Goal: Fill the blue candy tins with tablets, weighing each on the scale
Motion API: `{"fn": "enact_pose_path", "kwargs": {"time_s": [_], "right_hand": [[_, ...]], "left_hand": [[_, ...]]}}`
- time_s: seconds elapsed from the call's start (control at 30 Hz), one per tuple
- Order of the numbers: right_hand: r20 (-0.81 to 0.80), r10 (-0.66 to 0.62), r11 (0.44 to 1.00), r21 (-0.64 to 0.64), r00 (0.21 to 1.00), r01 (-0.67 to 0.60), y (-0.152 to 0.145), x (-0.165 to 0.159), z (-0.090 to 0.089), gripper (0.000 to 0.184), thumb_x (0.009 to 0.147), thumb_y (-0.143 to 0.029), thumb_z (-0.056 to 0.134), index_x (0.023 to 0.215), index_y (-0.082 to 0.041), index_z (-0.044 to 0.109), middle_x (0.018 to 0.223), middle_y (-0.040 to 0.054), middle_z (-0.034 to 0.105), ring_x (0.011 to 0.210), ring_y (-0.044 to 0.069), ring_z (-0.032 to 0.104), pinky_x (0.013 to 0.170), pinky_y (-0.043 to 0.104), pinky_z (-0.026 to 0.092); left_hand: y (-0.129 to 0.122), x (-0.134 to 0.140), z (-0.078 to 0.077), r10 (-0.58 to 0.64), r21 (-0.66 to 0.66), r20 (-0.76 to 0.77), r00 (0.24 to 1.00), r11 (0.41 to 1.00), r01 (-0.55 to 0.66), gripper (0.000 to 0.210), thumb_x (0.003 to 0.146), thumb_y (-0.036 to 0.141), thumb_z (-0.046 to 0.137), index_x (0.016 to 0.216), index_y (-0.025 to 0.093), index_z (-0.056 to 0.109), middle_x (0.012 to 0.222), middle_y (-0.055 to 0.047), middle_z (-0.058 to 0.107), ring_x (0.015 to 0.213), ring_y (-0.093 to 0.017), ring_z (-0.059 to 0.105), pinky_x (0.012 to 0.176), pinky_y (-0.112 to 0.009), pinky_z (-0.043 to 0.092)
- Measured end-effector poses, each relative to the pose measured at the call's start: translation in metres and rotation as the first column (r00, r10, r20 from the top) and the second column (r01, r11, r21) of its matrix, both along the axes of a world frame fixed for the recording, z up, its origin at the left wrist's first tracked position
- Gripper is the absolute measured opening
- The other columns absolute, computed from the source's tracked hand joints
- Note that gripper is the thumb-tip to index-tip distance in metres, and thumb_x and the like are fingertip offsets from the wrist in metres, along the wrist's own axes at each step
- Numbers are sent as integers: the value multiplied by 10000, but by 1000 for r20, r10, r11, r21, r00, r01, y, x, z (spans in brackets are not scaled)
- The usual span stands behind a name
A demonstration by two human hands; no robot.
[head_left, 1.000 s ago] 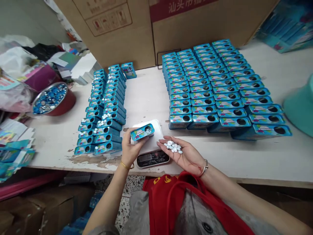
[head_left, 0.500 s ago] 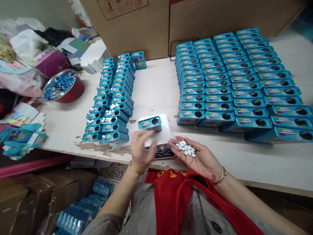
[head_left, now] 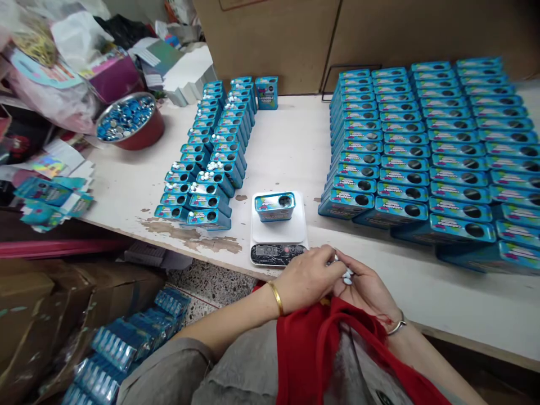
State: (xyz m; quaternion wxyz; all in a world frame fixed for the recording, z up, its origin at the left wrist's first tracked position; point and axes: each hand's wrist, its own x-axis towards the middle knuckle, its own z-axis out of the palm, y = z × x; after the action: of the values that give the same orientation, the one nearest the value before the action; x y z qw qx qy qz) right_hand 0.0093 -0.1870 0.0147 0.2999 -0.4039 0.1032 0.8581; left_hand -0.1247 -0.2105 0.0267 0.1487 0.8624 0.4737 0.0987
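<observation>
My right hand (head_left: 365, 284) is cupped palm up and holds a small pile of white candies (head_left: 347, 275). Above that palm, my left hand (head_left: 314, 275) has its fingers curled together on the candies; its fingertips are partly hidden. In front of my hands, a blue tin (head_left: 275, 207) with a round hole in its top stands upright on a white kitchen scale (head_left: 299, 225). The scale's display is lit with digits, too blurred to read surely.
To the left, two rows of blue tins (head_left: 211, 218) stand, some with white candies on top. Several rows of tins (head_left: 343, 202) fill the right. A bowl of blue and silver caps (head_left: 143, 132) sits far left. Cardboard boxes (head_left: 270, 45) line the back.
My left hand has moved from beside the scale to the right, onto the candies in my right palm. The view has shifted, and the scale's display is now uncovered.
</observation>
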Motion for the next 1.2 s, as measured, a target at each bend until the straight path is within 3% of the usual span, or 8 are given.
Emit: {"fn": "enact_pose_path", "kwargs": {"time_s": [0.23, 0.37, 0.5, 0.67, 0.9, 1.0, 1.1, 1.2], "right_hand": [[-79, -5, 999, 53, 997, 10, 0, -6, -3, 126, 821, -117, 525, 828, -136, 650, 762, 24, 710, 792, 157, 684, 777, 293, 574], [-106, -32, 996, 74, 994, 40, 4, -13, 0, 146, 837, -123, 506, 845, -128, 652, 743, 26, 704, 775, 150, 683, 745, 277, 575], [-57, -99, 989, 105, 993, 105, 8, -17, 0, 156, 834, -122, 517, 900, -125, 658, 821, 41, 720, 719, 117, 677, 687, 216, 570], [-68, -99, 988, 113, 993, 106, 10, -21, 1, 177, 852, -143, 492, 911, -109, 656, 788, 51, 707, 715, 130, 666, 716, 253, 567], [-70, -141, 977, 149, 988, 150, 12, -25, 1, 164, 841, -128, 506, 908, -133, 656, 777, 31, 692, 681, 106, 646, 651, 204, 543], [-104, -158, 975, 141, 982, 172, 14, -26, 2, 166, 848, -117, 491, 875, -125, 654, 801, 45, 699, 731, 104, 654, 680, 185, 537], [-136, -171, 970, 153, 976, 191, 17, -27, 7, 184, 863, -122, 464, 875, -124, 648, 827, 65, 708, 771, 115, 667, 702, 195, 547], [-163, -170, 965, 170, 972, 197, 21, -28, 13, 199, 875, -116, 437, 881, -117, 636, 899, 103, 715, 820, 148, 682, 756, 258, 563]], "left_hand": [[1, -9, -1, -8, 27, 100, 995, 1000, 5, 200, 914, 219, 375, 981, 136, 543, 996, -84, 553, 873, -170, 513, 759, -268, 445], [6, -18, 0, -8, 10, 124, 992, 1000, 6, 175, 905, 182, 378, 869, 148, 546, 956, -73, 551, 833, -158, 515, 729, -260, 442], [12, -25, 2, -12, -10, 194, 981, 1000, 14, 155, 899, 166, 391, 929, 152, 543, 916, -60, 541, 818, -145, 513, 731, -244, 442], [17, -30, 7, -26, -10, 193, 981, 1000, 29, 167, 907, 199, 396, 861, 155, 550, 877, -56, 527, 780, -143, 490, 697, -241, 436], [21, -34, 8, 25, -137, 213, 977, 991, 5, 141, 903, 200, 414, 932, 165, 547, 955, -60, 535, 856, -144, 526, 746, -252, 463], [21, -32, 8, 10, -84, 218, 976, 996, 8, 115, 881, 188, 444, 852, 164, 553, 912, -58, 549, 829, -148, 528, 727, -265, 467], [23, -33, 14, 9, 16, 354, 935, 1000, -15, 100, 873, 172, 460, 848, 162, 556, 907, -67, 564, 852, -148, 539, 750, -270, 475], [32, -44, 29, 69, 122, 478, 875, 982, -144, 71, 853, 158, 511, 904, 166, 559, 928, -63, 576, 882, -134, 555, 768, -253, 479]]}}
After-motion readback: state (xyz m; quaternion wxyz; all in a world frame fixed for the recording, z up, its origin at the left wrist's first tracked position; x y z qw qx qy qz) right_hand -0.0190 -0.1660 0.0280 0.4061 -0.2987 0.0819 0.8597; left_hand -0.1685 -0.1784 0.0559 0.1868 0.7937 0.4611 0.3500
